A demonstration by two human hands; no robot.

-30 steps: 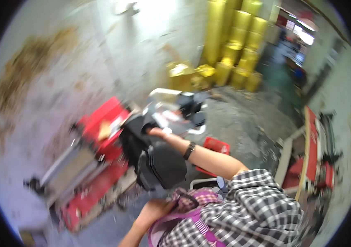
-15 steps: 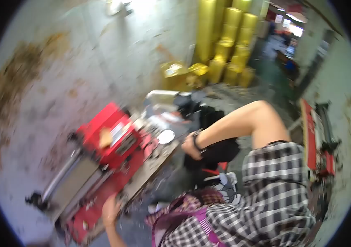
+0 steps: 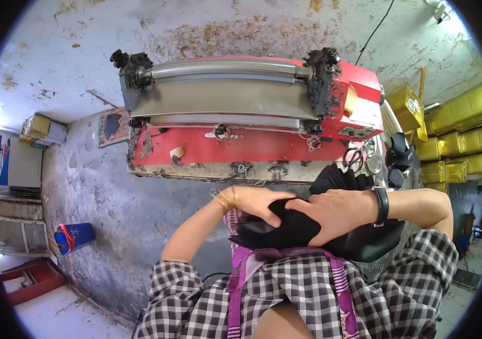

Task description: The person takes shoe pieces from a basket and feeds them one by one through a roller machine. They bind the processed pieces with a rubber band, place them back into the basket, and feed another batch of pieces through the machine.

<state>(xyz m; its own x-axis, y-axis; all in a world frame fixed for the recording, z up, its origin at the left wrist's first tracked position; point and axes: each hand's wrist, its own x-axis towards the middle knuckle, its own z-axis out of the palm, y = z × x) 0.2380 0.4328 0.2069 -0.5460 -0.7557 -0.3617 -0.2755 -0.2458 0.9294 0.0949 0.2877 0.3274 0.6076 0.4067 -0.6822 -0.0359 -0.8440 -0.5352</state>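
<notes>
Two hands on one stack of black sheets (image 3: 309, 229), held against the chest above the checked shirt (image 3: 309, 294) and purple scarf (image 3: 252, 265), just in front of the red machine (image 3: 252, 113). Head view only. Left hand (image 3: 255, 202), gold bangles at the wrist, lies over the stack's left end, fingers (image 3: 275, 210) curled down onto the black material, gripping it. Right hand (image 3: 337, 212), black watch (image 3: 381, 204) on the wrist, presses flat on the stack's top, fingers spread toward the left hand, nearly meeting it. Machine sits on a worktop (image 3: 196, 169) strewn with small rings and scraps; steel roller (image 3: 224, 69) runs along its upper part. Containers: yellow crates (image 3: 461, 113) stacked at right, contents can't tell; blue bin (image 3: 74, 237) on the floor at left, something red at its rim, inside not visible; boxes (image 3: 40, 129) stacked far left, closed.
</notes>
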